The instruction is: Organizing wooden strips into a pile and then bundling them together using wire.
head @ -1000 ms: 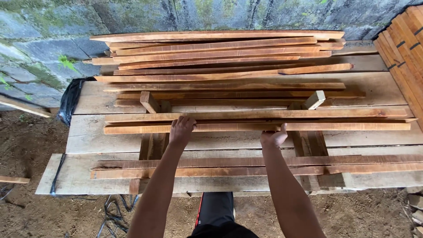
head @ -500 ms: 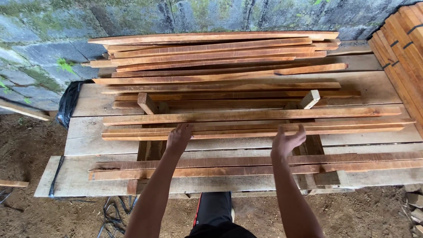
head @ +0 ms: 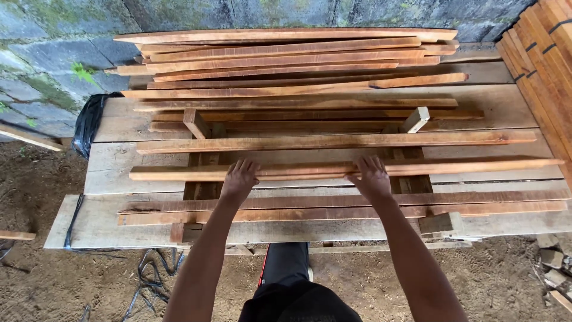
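Observation:
A long thin reddish wooden strip (head: 476, 165) lies crosswise on short wooden spacer blocks (head: 196, 123). My left hand (head: 239, 179) lies on its left part with the fingers hooked over the far edge. My right hand (head: 370, 177) covers the strip near its middle, fingers spread over its top and far edge. Another strip (head: 333, 142) runs parallel just beyond it. Two more strips (head: 333, 207) lie side by side on the near side, under my forearms.
Wide pale planks (head: 113, 173) form the base under everything. A pile of several strips (head: 286, 56) sits at the back against a mossy stone wall (head: 53, 53). Black plastic (head: 88, 122) hangs at the left, stacked boards (head: 545, 53) stand at the right, and cables (head: 149, 280) lie on the dirt.
Both hands let go of the strips and lifted with fingers apart, then came back down onto the strip. Where two strips showed under my hands, one shows now.

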